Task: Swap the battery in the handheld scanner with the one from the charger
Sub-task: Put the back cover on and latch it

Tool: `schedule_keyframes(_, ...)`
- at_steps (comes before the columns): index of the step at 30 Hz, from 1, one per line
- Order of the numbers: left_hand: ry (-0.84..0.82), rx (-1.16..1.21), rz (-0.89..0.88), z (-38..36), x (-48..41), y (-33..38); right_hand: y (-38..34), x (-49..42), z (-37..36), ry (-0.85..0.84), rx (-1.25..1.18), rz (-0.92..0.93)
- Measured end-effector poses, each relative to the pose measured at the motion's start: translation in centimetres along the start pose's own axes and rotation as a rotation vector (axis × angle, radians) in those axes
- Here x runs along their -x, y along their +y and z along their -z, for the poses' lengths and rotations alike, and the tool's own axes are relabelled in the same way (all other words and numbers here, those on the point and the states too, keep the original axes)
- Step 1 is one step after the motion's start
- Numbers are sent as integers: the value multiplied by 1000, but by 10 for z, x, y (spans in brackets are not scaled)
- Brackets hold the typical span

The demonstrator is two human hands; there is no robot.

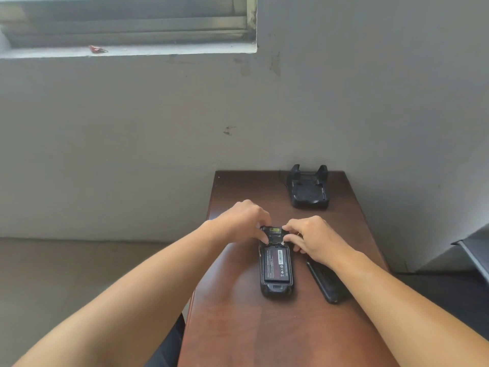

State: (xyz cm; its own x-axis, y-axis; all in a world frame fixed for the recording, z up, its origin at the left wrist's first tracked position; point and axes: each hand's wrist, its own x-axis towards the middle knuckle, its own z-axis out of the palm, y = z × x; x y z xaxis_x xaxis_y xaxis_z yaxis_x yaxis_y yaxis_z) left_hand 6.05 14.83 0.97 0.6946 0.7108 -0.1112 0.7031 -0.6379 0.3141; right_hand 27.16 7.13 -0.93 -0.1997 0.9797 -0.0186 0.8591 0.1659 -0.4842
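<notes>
Fingertips of the left hand (244,221) and right hand (312,238) pinch the far end of the scanner (276,263), apparently steadying it and working the latch above the battery (275,264). It lies face down mid-bench (238,327), back open, long axis running away from the person. The cover (326,283) lies just right; the charger (309,190) stands beyond.

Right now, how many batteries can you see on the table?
1: the battery sits in the scanner. The charger looks empty; another may be hidden.
</notes>
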Motion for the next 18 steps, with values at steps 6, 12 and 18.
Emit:
schedule_keyframes(6, -29, 47, -30, 4, -2, -2, 4, -1, -3, 26, -7, 32)
schedule_keyframes(12, 116, 191, 76, -21, 30, 1, 21, 32, 27, 73, 80, -41)
schedule_keyframes(18, 35, 368, 93, -52, 64, 12, 38, 64, 51, -369, 230, -105)
